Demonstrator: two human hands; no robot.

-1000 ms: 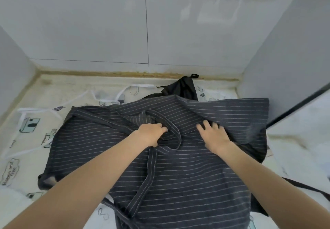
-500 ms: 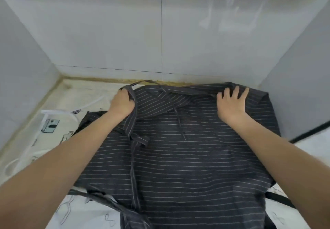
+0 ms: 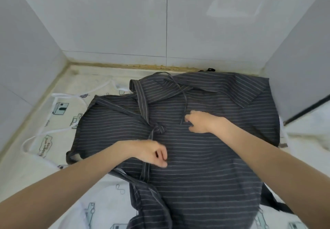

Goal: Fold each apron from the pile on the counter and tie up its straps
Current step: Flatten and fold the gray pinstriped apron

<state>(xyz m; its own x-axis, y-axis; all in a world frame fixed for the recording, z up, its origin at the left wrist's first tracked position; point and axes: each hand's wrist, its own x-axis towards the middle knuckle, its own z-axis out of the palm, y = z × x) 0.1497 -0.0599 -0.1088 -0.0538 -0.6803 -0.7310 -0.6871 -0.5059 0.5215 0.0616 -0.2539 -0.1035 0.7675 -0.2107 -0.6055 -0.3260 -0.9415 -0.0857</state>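
The dark striped apron [image 3: 205, 157] is spread flat over a printed white apron [image 3: 59, 121] on the bench. A strap [image 3: 146, 170] is pinched in the left hand [image 3: 151, 152]. The thin tie [image 3: 184, 109] is met by the right hand [image 3: 200, 122], its grip loosely curled; whether anything is held cannot be told.

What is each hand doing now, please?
Left hand: fingers curled, whether it holds a strap cannot be told.
Right hand: fingers curled on the striped apron, grip unclear.
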